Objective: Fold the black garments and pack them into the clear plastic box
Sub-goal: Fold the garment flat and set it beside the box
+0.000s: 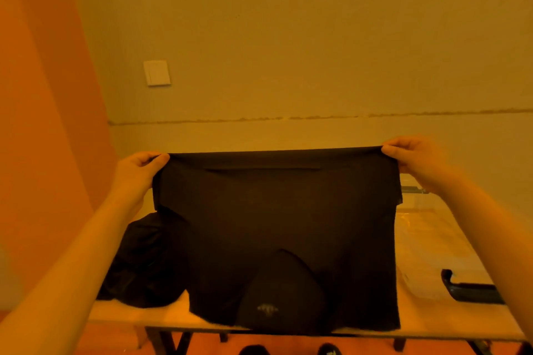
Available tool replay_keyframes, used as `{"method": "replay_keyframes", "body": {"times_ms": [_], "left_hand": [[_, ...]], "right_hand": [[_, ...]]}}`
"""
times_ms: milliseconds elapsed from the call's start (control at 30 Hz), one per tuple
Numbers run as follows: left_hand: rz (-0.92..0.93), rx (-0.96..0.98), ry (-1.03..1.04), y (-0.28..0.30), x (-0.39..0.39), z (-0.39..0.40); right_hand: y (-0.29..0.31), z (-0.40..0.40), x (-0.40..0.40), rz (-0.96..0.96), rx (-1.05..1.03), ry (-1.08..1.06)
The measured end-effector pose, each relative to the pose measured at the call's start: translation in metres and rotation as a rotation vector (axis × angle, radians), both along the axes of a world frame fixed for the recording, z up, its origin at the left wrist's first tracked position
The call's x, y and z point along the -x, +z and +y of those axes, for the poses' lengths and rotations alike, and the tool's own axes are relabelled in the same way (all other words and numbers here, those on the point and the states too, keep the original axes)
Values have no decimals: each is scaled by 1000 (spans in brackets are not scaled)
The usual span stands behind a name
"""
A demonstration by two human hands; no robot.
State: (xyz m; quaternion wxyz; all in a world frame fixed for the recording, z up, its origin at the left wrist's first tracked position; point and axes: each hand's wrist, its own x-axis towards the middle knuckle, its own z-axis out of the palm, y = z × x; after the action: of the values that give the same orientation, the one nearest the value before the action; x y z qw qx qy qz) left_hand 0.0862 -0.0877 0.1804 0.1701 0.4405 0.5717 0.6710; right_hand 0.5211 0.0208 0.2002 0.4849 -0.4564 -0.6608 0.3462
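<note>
Two hands hold one black garment (277,239) up over the bench (432,323) near edge, its hem draping there. Risk: sagging cloth folds crooked, or sweeps the garment pile (144,262) off the left edge. Left hand (138,173) and right hand (415,157) each pinch a top corner. Clear plastic box (415,199) sits far right, partly hidden.

clear plastic box (415,199) mostly hidden, garment's logo (267,309) blurred
</note>
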Motion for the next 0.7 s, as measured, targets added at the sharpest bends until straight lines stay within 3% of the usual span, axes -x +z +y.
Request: {"method": "replay_keyframes", "body": {"times_ms": [300,467,700], "left_hand": [[-50,399,3,-117,34,146],[150,567,34,-179,43,218],[443,613,134,-209,57,254]], "right_hand": [[-105,136,49,-211,322,-11],[-176,205,74,-261,444,-86],[-220,254,78,-517,279,-186]]}}
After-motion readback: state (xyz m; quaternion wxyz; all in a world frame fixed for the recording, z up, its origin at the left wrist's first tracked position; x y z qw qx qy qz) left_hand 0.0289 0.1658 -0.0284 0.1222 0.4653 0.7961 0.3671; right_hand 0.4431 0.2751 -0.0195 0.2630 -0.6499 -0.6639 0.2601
